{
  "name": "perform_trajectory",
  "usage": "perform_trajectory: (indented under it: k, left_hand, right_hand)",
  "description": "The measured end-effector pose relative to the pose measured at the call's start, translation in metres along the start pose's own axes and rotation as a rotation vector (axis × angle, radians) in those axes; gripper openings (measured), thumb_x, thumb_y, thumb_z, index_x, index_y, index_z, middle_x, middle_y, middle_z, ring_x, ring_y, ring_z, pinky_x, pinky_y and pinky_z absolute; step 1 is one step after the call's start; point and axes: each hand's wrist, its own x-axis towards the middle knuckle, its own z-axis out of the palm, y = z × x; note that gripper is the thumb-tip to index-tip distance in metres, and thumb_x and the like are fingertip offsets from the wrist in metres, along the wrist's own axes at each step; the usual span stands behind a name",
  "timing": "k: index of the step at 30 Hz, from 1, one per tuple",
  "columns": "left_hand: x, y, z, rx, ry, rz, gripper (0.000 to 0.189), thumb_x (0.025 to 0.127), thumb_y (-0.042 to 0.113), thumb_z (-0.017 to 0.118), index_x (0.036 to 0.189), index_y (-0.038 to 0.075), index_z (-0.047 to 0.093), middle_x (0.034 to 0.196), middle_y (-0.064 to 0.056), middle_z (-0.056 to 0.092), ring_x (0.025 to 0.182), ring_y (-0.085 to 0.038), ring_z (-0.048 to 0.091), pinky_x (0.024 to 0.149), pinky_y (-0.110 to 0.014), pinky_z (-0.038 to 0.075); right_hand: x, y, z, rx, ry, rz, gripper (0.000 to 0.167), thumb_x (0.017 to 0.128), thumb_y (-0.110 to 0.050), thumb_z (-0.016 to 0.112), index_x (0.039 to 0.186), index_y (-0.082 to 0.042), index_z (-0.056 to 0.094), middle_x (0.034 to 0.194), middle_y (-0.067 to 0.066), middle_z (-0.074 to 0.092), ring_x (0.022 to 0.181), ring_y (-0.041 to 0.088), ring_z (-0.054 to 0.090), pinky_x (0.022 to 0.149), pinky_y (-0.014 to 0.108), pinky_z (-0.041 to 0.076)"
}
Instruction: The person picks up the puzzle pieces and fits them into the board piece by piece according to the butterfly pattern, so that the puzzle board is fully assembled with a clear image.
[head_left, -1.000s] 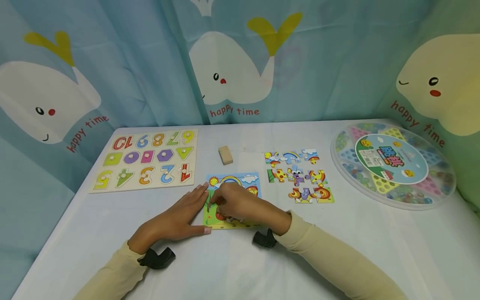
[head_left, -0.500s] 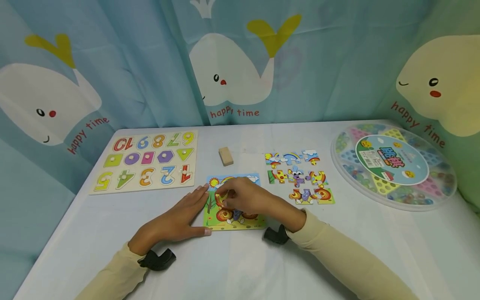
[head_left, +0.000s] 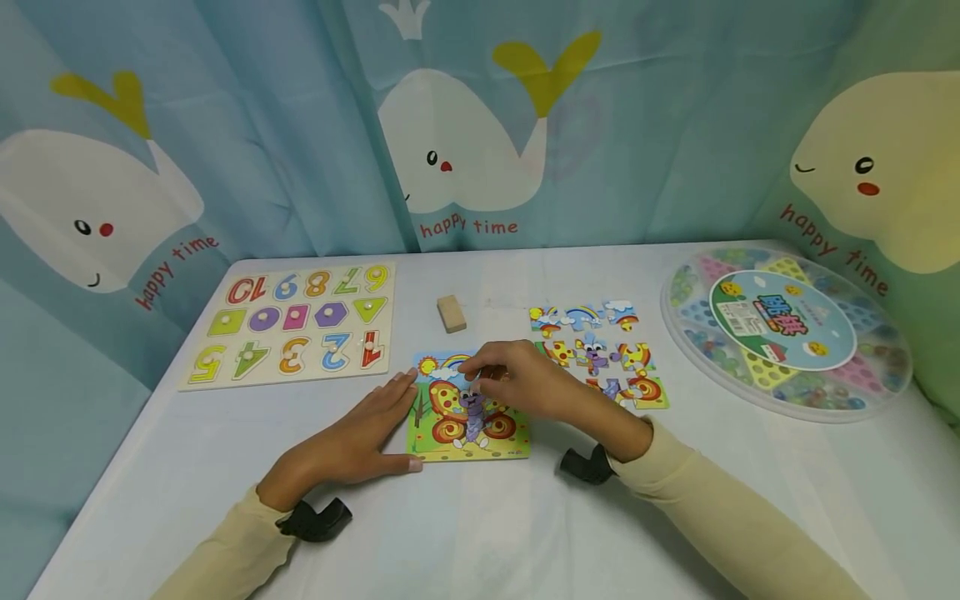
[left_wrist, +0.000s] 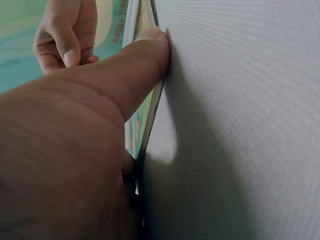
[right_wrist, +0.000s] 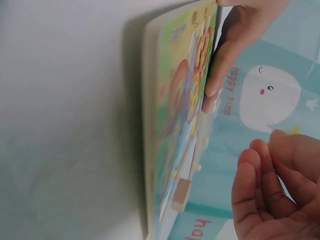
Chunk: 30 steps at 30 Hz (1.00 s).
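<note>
The butterfly puzzle board [head_left: 472, 437] lies flat on the white table, its picture facing up. My left hand [head_left: 352, 433] rests along the board's left edge, fingers straight and the thumb [left_wrist: 145, 52] at the front corner. Above the board's upper right part is my right hand [head_left: 521, 379], its fingers loosely curled and nothing held in them. The right wrist view shows these fingers [right_wrist: 245, 185] raised clear of the board. Several loose jigsaw pieces [head_left: 592, 354] lie in rows to the right, the lower left ones partly hidden by the right hand.
A number-and-shape peg board [head_left: 296, 321] lies at the left. Behind the puzzle board sits a small wooden block [head_left: 452, 313]. A round clear box [head_left: 783, 329] of marbles stands at the back right. A whale-print curtain [head_left: 465, 133] closes off the back.
My right hand has moved rightward and slightly up, from the board's left side to its upper right, uncovering most of the butterfly picture. The left hand has stayed in place.
</note>
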Motion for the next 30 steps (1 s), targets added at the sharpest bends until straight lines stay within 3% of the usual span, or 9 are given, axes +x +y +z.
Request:
perform_trajectory:
  k: [17, 25, 30]
  left_hand:
    - [0.0, -0.001, 0.002, 0.005, 0.005, -0.007, 0.102, 0.085, 0.055, 0.068, 0.155, 0.003, 0.015, 0.163, -0.001, -0.002, 0.148, -0.02, -0.002, 0.118, -0.042, 0.007]
    - [-0.002, -0.002, 0.001, 0.005, 0.002, -0.026, 0.102, 0.085, 0.055, 0.068, 0.155, 0.004, 0.016, 0.163, -0.001, -0.002, 0.148, -0.02, -0.002, 0.118, -0.042, 0.006]
    - [-0.001, 0.0, 0.0, -0.003, 0.001, -0.016, 0.101, 0.085, 0.054, 0.068, 0.155, 0.004, 0.016, 0.163, -0.001, -0.002, 0.148, -0.019, -0.002, 0.118, -0.042, 0.006]
  right_hand:
    - [-0.024, 0.013, -0.019, -0.021, 0.086, 0.015, 0.02, 0.089, 0.002, 0.066, 0.108, 0.003, 0.072, 0.097, 0.003, 0.07, 0.082, 0.012, 0.062, 0.074, 0.028, 0.054]
    - [-0.034, 0.019, -0.026, -0.04, 0.041, 0.032, 0.019, 0.088, 0.004, 0.066, 0.105, 0.0, 0.073, 0.096, 0.004, 0.071, 0.081, 0.012, 0.06, 0.072, 0.027, 0.052]
    - [-0.046, 0.026, -0.033, -0.051, 0.052, 0.088, 0.022, 0.087, 0.007, 0.063, 0.106, 0.002, 0.072, 0.094, 0.003, 0.071, 0.082, 0.013, 0.061, 0.072, 0.027, 0.053]
